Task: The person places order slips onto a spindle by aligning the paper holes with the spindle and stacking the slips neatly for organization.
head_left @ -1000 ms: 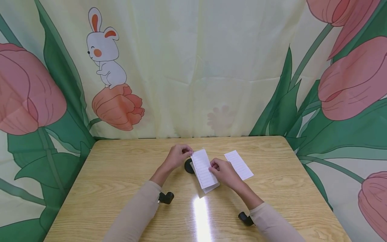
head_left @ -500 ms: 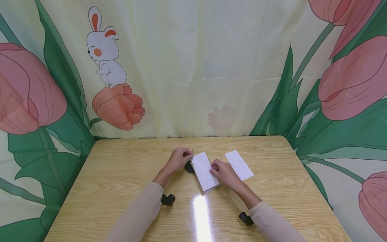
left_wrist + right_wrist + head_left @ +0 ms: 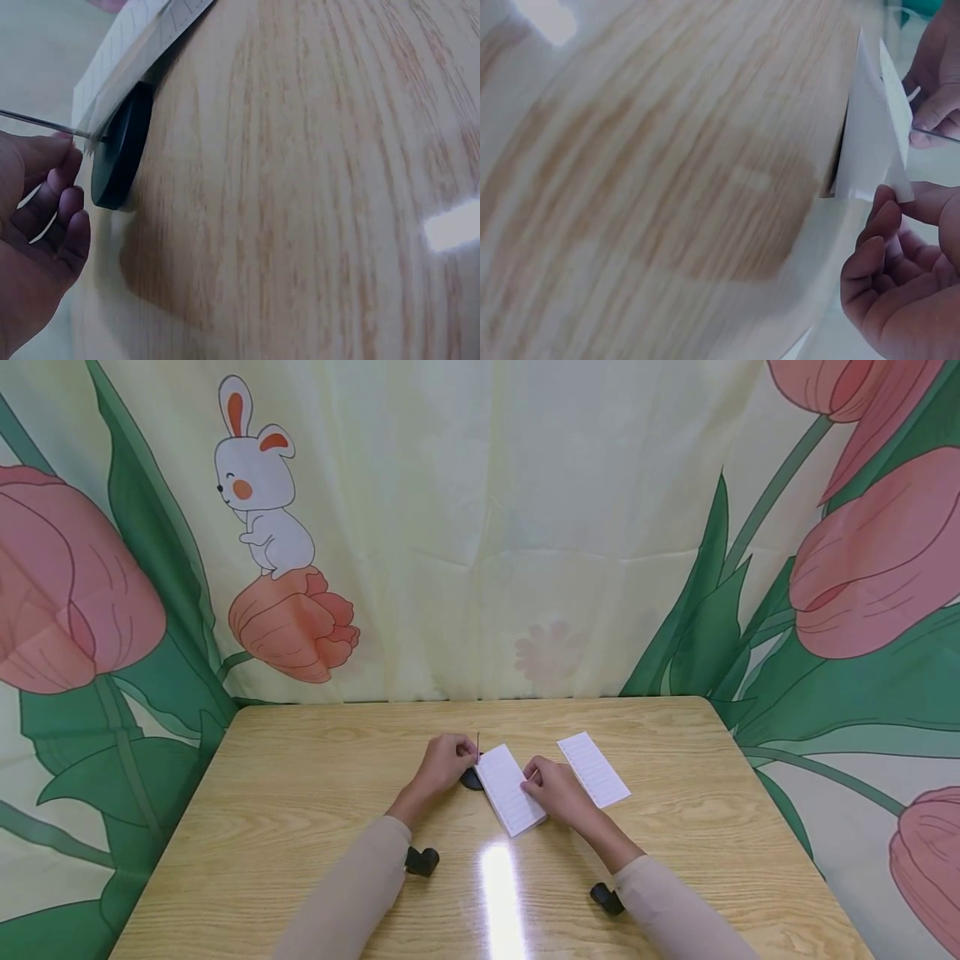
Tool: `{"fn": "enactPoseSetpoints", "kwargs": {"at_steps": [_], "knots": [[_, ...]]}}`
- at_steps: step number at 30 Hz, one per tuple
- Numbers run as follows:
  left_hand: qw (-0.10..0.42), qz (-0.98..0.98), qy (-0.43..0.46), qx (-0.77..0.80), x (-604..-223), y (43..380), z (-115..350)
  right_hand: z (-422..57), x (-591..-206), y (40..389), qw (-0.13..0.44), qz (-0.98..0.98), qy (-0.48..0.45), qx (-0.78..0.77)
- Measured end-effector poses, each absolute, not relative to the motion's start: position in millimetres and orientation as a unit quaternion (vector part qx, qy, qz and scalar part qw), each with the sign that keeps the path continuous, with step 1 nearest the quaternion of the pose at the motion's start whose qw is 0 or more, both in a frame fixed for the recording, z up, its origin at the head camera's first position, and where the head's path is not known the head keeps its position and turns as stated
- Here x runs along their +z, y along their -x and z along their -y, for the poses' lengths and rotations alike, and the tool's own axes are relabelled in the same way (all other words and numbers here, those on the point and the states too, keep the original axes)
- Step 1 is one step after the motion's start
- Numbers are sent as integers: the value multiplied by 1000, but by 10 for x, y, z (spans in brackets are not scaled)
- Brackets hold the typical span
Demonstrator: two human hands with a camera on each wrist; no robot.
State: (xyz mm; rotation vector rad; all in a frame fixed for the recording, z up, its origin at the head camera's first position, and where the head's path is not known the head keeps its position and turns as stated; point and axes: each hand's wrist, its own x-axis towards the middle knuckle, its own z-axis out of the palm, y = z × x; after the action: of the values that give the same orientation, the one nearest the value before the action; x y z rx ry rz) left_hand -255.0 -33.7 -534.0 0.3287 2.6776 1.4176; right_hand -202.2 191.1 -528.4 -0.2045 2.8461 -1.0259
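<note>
A thin metal spike [image 3: 41, 121] rises from a round black base [image 3: 124, 154] on the table. A lined white paper slip [image 3: 510, 793] is pierced near its corner by the spike, whose tip stands out above it. My left hand [image 3: 445, 762] pinches that corner beside the spike between thumb and fingertips. On the slip's opposite edge, my right hand [image 3: 557, 789] pinches the paper, as the right wrist view also shows. Beneath the top slip lies more white paper [image 3: 859, 161]; how many sheets cannot be told. The slip hides part of the base.
Another lined white slip [image 3: 594, 768] lies flat on the wooden table [image 3: 300, 827], right of the right hand. Black wrist mounts [image 3: 422, 862] stick out from both sleeves. A curtain [image 3: 480, 543] printed with tulips and a rabbit hangs behind the table's far edge.
The pierced slip has come down along the spike, closer to the paper beneath. The left hand has lowered with it, and more of the spike shows above. The right hand has barely moved.
</note>
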Motion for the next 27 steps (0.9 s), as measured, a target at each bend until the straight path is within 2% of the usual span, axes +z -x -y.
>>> {"fn": "enactPoseSetpoints", "kwargs": {"at_steps": [16,27], "knots": [[46,-886,-97,451,-5432,2539,296,-1913,-5429,2021,40,-943,86,-318],[22,-893,-103,438,-5436,2535,310,-2018,-5379,2010,39,-945,73,-317]]}}
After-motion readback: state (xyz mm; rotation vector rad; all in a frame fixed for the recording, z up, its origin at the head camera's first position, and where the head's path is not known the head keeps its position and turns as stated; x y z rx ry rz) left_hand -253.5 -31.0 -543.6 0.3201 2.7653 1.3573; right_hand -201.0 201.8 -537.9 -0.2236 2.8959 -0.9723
